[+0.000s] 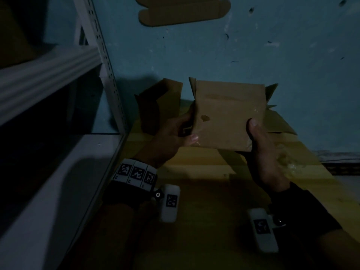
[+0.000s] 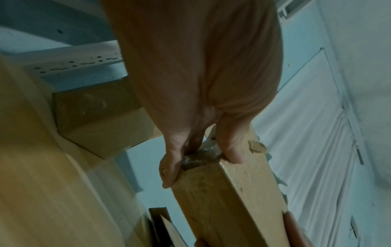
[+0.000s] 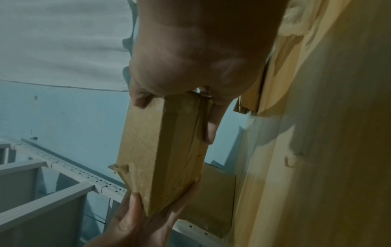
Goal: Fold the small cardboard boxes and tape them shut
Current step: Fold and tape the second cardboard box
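I hold a small brown cardboard box (image 1: 228, 114) in the air above the yellow wooden table (image 1: 194, 191). My left hand (image 1: 184, 129) grips its lower left corner, thumb on the near face, where crumpled clear tape (image 2: 198, 158) sticks out. My right hand (image 1: 257, 137) grips the lower right corner, with its thumb on the near face and its fingers behind. Small flaps stick out at the box's upper corners. In the left wrist view the left hand (image 2: 198, 150) pinches the box (image 2: 222, 192). The right wrist view has the right hand (image 3: 175, 108) clamping the box (image 3: 160, 150).
A second folded box (image 1: 159, 106) stands on the table against the blue wall, left of the held one. Flat cardboard (image 1: 278, 121) lies on the table to the right, and another flat piece (image 1: 183, 10) shows high on the wall. A white metal shelf rack (image 1: 48, 75) borders the left side.
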Tool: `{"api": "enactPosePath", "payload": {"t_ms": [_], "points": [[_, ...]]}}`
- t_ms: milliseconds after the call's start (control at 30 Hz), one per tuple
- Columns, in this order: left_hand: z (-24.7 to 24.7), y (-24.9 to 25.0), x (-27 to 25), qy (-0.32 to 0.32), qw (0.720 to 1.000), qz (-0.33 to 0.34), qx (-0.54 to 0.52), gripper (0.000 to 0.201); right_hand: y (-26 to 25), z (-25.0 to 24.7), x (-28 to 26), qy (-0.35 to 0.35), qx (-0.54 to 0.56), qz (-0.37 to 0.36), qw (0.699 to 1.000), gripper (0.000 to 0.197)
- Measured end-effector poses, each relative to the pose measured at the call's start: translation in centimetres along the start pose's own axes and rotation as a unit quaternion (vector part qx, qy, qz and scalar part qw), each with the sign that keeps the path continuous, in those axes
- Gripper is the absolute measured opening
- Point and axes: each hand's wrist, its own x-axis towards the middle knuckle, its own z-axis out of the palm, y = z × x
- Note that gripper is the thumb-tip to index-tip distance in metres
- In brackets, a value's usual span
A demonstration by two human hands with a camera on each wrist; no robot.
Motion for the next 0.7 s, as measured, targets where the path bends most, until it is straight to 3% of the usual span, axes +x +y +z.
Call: {"api": "enactPosePath", "payload": {"t_ms": [133,333,467,533,700], "points": [[0.2,0.1,0.0,0.005,1.000,-0.010,-0.011,0.059,-0.3,-0.1,0.2,-0.002,0.015,0.001,1.000,0.043],[1.4,0.6,0.4,0.045,0.995,-0.068,-0.048,0.020,-1.3,-0.6,0.6,0.004,0.025,0.009,1.000,0.046],[1.6,0.6,0.4,0.038,0.989,-0.121,-0.074,0.064,-1.1,-0.1,0.4,-0.013,0.013,0.010,1.000,0.043],[1.5,0.4,0.2,0.016,0.983,-0.140,-0.118,0.076,-0.9,-0.1,0.3,-0.016,0.013,0.016,1.000,0.043],[1.7,0.1,0.4,0.025,0.964,-0.150,-0.218,0.058,-1.0,-0.1,0.4,-0.006,0.004,0.018,1.000,0.048]]}}
